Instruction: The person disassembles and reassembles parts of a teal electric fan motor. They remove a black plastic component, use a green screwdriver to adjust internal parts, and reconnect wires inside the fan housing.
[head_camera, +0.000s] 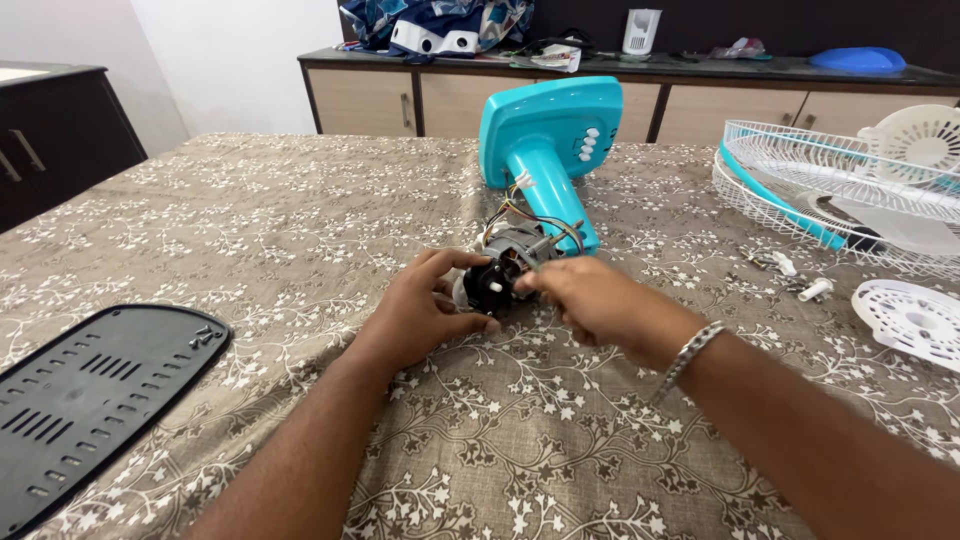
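A bare fan motor (510, 262) is seen lying on its side near the middle of a table covered with a brown floral cloth (300, 220), still joined to a turquoise fan stand (545, 140) that has been laid flat behind it. The long axis of the stand and motor is set roughly front to back, slightly slanted: the square base with its white buttons is turned toward the far cabinets, while the motor's dark front end and short shaft are pointed toward the camera. That front end is framed by both hands. The left hand (420, 315) is curled around the motor's near left side, thumb and fingers pressed against the black housing; the right hand (590, 298), a metal bracelet (690, 352) at its wrist, is closed in a pinch at the motor's right front edge, though what, if anything, is held between its fingertips cannot be made out. Coloured wires are glimpsed above the windings, and much of the motor body is hidden behind the fingers. A black vented panel (95, 395) is cut off at the lower left edge, and white wire fan guards (830, 185), a round white cover (915, 320) and small loose fittings (800, 280) are partly cropped at the right.
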